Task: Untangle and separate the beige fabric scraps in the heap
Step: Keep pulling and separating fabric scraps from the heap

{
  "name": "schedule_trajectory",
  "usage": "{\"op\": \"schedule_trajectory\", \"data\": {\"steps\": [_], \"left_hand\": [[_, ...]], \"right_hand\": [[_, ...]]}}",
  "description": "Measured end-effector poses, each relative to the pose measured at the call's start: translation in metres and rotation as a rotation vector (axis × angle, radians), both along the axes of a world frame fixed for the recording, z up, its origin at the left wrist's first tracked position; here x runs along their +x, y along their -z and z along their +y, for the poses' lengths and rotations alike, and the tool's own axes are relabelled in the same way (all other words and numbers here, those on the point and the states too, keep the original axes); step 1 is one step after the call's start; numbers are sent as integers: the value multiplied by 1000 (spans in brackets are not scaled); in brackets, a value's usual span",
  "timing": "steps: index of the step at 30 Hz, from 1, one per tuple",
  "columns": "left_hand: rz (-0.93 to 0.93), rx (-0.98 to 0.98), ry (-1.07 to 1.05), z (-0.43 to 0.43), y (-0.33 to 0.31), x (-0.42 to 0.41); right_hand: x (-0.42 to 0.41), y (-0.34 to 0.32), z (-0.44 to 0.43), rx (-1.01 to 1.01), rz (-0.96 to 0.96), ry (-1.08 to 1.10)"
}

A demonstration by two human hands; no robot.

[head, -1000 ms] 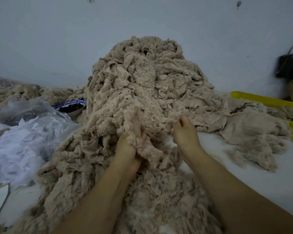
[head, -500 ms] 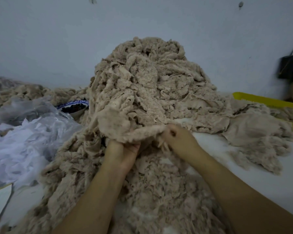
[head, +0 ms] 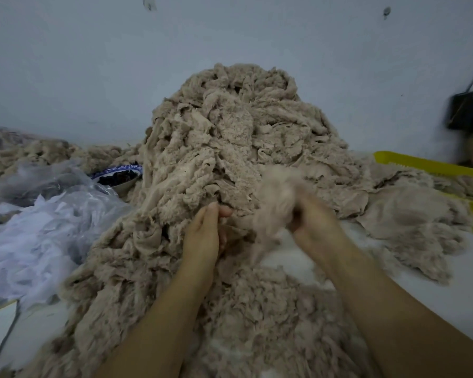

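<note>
The heap of beige fabric scraps rises against the wall on a white worktop. At the heap's front foot the right hand curls around a blurred clump of scraps, forearm angled in from the lower right. The left hand stands edge-on with fingers straight up against the heap; whether it pinches cloth is unclear. The hands are apart. Left of the heap sit a blue-patterned bowl and a clear plastic bag; right of it, a yellow basket.

Left hand straight-fingered, upright; right hand curled tight, motion-blurred.
</note>
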State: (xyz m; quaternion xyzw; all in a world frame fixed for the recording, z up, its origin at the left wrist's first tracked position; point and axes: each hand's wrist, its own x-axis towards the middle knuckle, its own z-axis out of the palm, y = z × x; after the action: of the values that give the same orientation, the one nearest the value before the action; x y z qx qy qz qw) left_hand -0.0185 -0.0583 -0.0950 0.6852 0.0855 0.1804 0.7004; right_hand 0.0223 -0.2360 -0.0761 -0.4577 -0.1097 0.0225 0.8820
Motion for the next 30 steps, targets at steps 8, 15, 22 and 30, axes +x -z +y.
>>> {"op": "schedule_trajectory", "data": {"steps": [8,15,22,30], "left_hand": [[176,755,72,9,18,11],[-21,550,134,1,12,9],[-110,62,304,-6,4,0],[-216,261,545,-20,-4,-16]], "right_hand": [[12,29,4,-401,139,132],[-2,41,25,-956,-323,-136],[-10,35,31,-1007,-390,12],[-16,24,28,-427,133,-356]]}}
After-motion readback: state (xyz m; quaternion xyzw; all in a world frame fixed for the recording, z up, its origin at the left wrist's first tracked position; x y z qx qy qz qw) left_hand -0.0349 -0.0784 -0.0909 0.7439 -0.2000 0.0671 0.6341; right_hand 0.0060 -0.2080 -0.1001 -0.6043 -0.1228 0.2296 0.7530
